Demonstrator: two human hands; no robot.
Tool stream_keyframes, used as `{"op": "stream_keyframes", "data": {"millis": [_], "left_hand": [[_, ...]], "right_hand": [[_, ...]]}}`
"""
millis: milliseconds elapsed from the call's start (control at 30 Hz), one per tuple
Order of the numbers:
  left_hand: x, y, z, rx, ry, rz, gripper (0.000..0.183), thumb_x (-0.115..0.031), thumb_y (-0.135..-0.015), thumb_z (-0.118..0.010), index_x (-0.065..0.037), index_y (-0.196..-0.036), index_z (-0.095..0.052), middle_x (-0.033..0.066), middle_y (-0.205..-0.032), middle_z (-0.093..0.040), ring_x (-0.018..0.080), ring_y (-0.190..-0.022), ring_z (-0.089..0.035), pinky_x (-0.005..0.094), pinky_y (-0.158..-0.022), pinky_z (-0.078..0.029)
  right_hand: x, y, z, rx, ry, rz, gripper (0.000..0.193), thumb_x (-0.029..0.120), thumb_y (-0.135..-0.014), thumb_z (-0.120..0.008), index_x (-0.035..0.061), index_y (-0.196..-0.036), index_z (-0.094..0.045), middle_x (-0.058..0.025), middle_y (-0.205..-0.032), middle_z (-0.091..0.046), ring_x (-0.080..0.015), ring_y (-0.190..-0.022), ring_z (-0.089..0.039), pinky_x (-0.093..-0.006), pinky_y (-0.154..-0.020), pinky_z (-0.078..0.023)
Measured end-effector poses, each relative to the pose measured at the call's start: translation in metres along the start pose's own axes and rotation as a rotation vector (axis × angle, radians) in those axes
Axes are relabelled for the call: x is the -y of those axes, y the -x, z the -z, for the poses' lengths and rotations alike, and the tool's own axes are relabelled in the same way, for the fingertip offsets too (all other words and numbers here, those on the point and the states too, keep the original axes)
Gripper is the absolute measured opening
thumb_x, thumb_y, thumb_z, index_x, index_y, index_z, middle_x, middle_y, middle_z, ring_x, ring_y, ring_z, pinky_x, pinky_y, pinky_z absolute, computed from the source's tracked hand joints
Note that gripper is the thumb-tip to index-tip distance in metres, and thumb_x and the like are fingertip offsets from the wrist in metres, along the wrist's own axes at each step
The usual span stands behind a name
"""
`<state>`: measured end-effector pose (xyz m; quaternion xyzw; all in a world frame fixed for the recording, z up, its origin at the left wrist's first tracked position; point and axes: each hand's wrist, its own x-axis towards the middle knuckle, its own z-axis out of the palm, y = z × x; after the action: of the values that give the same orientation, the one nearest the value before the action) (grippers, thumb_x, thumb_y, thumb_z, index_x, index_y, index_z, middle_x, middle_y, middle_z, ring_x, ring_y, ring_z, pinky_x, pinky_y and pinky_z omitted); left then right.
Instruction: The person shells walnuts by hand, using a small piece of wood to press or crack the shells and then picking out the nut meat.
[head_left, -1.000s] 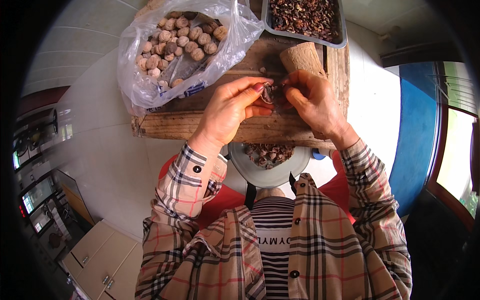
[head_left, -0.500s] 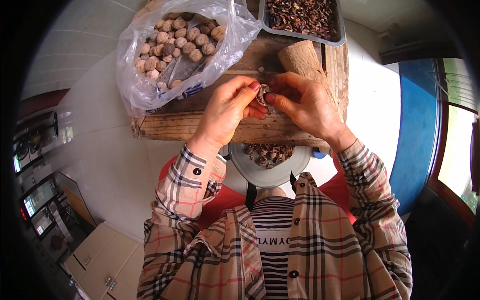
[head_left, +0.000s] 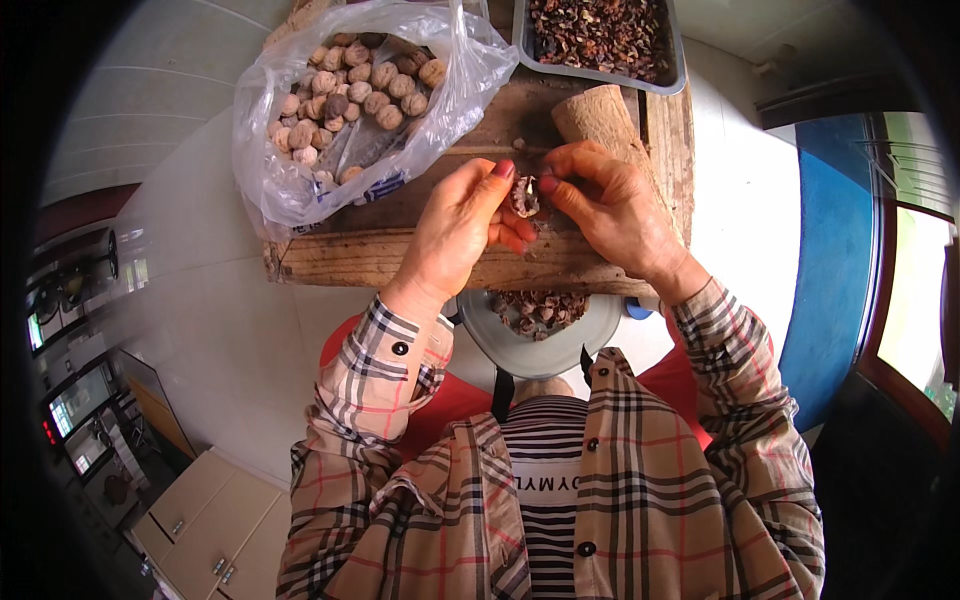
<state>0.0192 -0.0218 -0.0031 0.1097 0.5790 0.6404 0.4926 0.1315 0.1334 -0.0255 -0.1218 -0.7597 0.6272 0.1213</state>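
Over the wooden bench (head_left: 400, 258), my left hand (head_left: 450, 228) grips a broken walnut (head_left: 525, 197) between thumb and fingers. Its shell is cracked, and its jagged brown inside shows. Close by on the right, my right hand (head_left: 615, 205) has its fingers curled and its thumb tip drawn toward the index finger, beside the walnut's edge. Whatever is pinched there, if anything, is too small to make out. Left of my hands, a clear plastic bag (head_left: 262, 175) lies wide and holds several whole walnuts (head_left: 350, 90).
A grey tray (head_left: 600, 74) of brown kernel pieces is at the bench's far right. A short log (head_left: 597, 118) lies just beyond my right hand. Below the bench edge, a pale round basin (head_left: 485, 325) holds broken shells (head_left: 540, 312). A blue panel (head_left: 835, 300) stands at right.
My right thumb and fingers have drawn slightly away from the walnut, so more of its broken inside shows. My left hand keeps its grip.
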Motion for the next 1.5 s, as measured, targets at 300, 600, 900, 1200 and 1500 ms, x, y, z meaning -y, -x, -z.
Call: {"op": "stream_keyframes", "data": {"millis": [300,600,900,1200,1500], "left_hand": [[-0.001,0.004,-0.005,-0.061,-0.329,-0.077,0.024,-0.028,-0.102,-0.051,-0.005,-0.096,-0.056,-0.0002,-0.074,-0.052,0.0043,-0.06,-0.045,0.0203,-0.05,-0.039],[0.0,0.0,-0.002,-0.084,-0.134,-0.014,0.022,-0.026,-0.1,-0.053,-0.005,-0.098,-0.058,0.0009,-0.075,-0.055,0.0046,-0.058,-0.046,0.0192,-0.048,-0.037],[0.003,-0.001,-0.003,-0.113,-0.41,-0.14,0.022,-0.021,-0.101,-0.052,-0.001,-0.099,-0.058,0.0038,-0.079,-0.061,0.006,-0.057,-0.052,0.0204,-0.05,-0.044],[-0.002,-0.002,0.003,-0.153,-0.237,-0.103,0.022,-0.021,-0.1,-0.052,-0.001,-0.104,-0.06,0.0036,-0.076,-0.06,0.0058,-0.059,-0.051,0.0201,-0.051,-0.044],[0.001,-0.002,-0.006,-0.092,-0.21,-0.03,0.029,-0.029,-0.1,-0.054,-0.001,-0.098,-0.06,0.0041,-0.076,-0.061,0.006,-0.061,-0.052,0.0211,-0.054,-0.044]], "right_hand": [[0.014,-0.003,-0.003,0.023,-0.161,-0.22,0.016,0.015,-0.096,-0.061,-0.0001,-0.098,-0.062,-0.0043,-0.081,-0.064,-0.0111,-0.072,-0.06,-0.0239,-0.065,-0.05],[0.008,0.002,-0.01,-0.047,-0.19,-0.181,0.023,0.018,-0.091,-0.068,-0.0011,-0.1,-0.058,-0.005,-0.079,-0.066,-0.0115,-0.067,-0.061,-0.025,-0.06,-0.052],[0.016,0.001,-0.009,-0.023,0.077,-0.178,0.021,0.014,-0.087,-0.069,-0.0031,-0.097,-0.064,-0.0141,-0.081,-0.069,-0.0179,-0.071,-0.066,-0.0299,-0.066,-0.053],[0.02,-0.023,0.023,0.037,-0.218,-0.284,0.019,0.011,-0.095,-0.06,0.0,-0.111,-0.061,-0.005,-0.092,-0.068,-0.0113,-0.08,-0.063,-0.0231,-0.07,-0.051],[0.015,-0.011,-0.013,-0.018,0.018,-0.095,0.021,0.02,-0.099,-0.054,-0.0011,-0.099,-0.059,-0.0162,-0.075,-0.063,-0.0186,-0.065,-0.059,-0.0334,-0.061,-0.049]]}}
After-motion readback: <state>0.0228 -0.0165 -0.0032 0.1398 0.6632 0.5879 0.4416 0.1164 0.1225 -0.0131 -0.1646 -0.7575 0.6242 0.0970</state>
